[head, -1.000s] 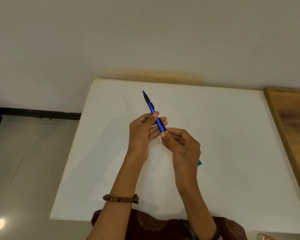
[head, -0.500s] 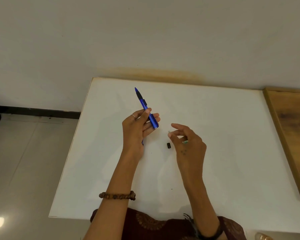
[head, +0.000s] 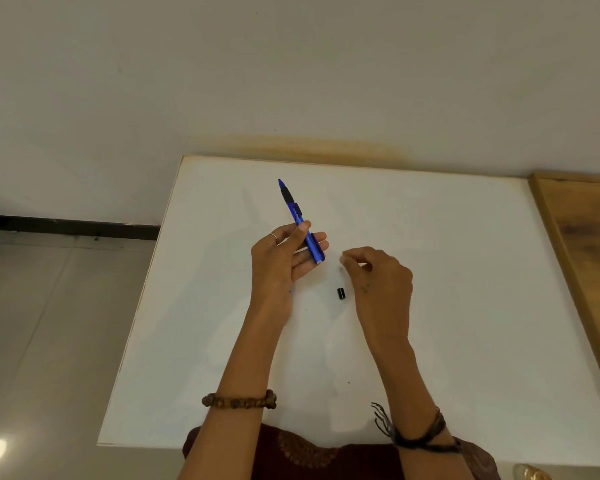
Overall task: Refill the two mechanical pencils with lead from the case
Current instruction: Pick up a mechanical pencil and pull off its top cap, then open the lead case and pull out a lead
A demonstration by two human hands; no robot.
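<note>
We hold the blue mechanical pencil (head: 300,221) in our left hand (head: 284,261), thumb and fingers wrapped round its lower barrel, tip pointing up and away over the white tabletop (head: 465,271). A second ago both hands met at the pencil's back end; now they are apart, and a small black cap (head: 341,294) lies on the tabletop between them, just beside our right hand (head: 378,282). That tells us the back end has been opened (the pale end of the barrel now shows bare), so the pencil looks ready to take lead. Our right hand hovers with thumb and forefinger pinched together near that open end; whether it pinches something tiny, an eraser or a lead, we cannot tell. The lead case and the second pencil are not visible, so one refill is barely begun and the other not started.
</note>
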